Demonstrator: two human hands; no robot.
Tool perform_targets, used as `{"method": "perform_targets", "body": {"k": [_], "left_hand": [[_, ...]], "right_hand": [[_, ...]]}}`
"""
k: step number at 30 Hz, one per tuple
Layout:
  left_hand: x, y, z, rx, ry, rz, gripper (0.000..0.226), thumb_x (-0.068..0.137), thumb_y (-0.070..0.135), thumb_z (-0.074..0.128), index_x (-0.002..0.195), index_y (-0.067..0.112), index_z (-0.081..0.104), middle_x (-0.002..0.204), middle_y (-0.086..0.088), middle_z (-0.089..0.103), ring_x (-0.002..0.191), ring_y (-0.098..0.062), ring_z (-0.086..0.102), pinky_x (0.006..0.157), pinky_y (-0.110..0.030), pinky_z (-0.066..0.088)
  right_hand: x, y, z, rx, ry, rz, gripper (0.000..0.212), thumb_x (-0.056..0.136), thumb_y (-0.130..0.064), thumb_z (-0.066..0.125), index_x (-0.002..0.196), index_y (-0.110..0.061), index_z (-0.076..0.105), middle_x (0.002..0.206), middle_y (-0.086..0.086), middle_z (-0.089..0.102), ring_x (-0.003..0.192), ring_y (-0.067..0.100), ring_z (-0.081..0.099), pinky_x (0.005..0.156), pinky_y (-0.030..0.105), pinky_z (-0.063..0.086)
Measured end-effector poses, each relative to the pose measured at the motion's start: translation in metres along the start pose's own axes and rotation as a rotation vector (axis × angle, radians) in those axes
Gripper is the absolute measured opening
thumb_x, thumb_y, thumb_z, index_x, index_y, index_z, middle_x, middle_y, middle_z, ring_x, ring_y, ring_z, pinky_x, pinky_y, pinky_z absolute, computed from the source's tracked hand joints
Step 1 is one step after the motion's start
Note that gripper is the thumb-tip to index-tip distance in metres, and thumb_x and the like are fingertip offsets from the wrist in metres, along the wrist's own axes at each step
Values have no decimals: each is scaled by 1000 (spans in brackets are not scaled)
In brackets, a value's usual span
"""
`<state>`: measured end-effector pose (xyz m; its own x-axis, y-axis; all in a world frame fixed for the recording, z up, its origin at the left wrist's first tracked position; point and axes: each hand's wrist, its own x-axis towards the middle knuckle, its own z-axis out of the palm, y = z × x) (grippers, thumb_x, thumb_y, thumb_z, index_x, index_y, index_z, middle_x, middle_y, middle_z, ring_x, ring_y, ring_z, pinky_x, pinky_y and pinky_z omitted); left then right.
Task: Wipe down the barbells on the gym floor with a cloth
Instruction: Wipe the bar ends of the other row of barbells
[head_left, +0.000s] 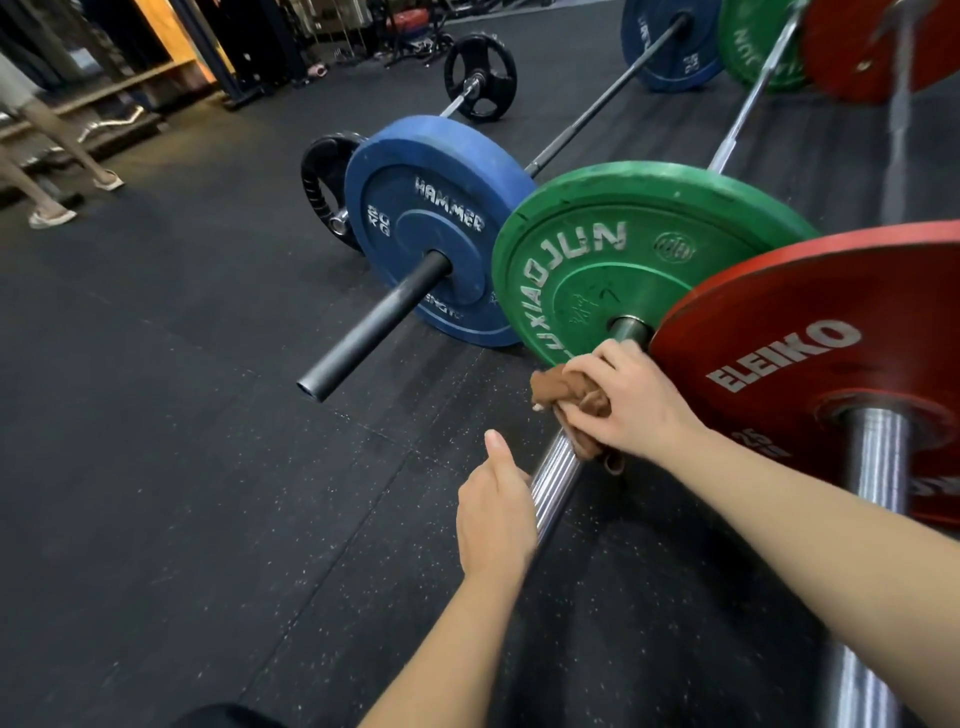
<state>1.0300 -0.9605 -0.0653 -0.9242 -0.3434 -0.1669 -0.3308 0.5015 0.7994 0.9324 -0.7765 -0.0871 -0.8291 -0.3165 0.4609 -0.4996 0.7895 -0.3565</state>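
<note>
Several barbells lie side by side on the black rubber floor. My right hand (621, 400) grips a brown cloth (576, 402) wrapped round the chrome sleeve (553, 475) of the green-plate barbell (623, 260), close to the plate. My left hand (493, 512) holds the same sleeve nearer its end, thumb raised and fingers curled under the metal. To the right lies the red-plate barbell (810, 343) with its chrome sleeve (878, 457). On the left is the blue-plate barbell (431, 218) with a dark sleeve (374, 325).
A barbell with black plates (480, 75) lies behind the blue one. A person's legs in sandals (52, 171) stand at the far left by wooden steps (130, 88). Speckled rubber flooring (182, 415) stretches to the left of the barbells.
</note>
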Motion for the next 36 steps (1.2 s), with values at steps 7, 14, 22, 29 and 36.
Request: {"method": "perform_targets", "body": {"k": [7, 14, 22, 29, 36], "left_hand": [[7, -9, 0, -225, 45, -90, 76, 107, 60, 14, 81, 17, 71, 75, 0, 67, 83, -21, 64, 85, -41, 49], [6, -9, 1, -312, 74, -98, 75, 105, 65, 14, 91, 15, 68, 83, 0, 70, 84, -19, 63, 82, -39, 45], [4, -9, 1, -492, 107, -118, 66, 104, 66, 19, 100, 18, 65, 79, -5, 62, 70, -18, 56, 71, -34, 45], [3, -10, 1, -660, 136, -158, 77, 76, 89, 33, 108, 27, 66, 83, 3, 64, 84, -20, 64, 96, -51, 52], [5, -9, 1, -622, 122, -76, 67, 102, 68, 19, 121, 22, 64, 103, -9, 68, 94, -20, 65, 88, -45, 52]], "right_hand": [[-28, -34, 3, 118, -12, -78, 41, 83, -40, 69, 113, -13, 63, 101, 2, 53, 92, 23, 51, 83, 41, 48], [-36, -43, 1, 147, -122, -223, 41, 85, -40, 68, 115, -12, 64, 99, 3, 54, 91, 23, 54, 80, 39, 50], [-39, -42, -4, 137, -40, -98, 36, 82, -37, 66, 110, -13, 65, 98, 2, 55, 90, 23, 51, 80, 42, 49], [-62, -79, 7, 274, -196, -262, 38, 79, -31, 69, 111, -12, 64, 99, 1, 56, 90, 24, 53, 81, 39, 50], [-53, -42, -4, 228, 3, -51, 34, 81, -28, 69, 112, -14, 64, 101, 0, 56, 93, 18, 48, 86, 35, 46]]}}
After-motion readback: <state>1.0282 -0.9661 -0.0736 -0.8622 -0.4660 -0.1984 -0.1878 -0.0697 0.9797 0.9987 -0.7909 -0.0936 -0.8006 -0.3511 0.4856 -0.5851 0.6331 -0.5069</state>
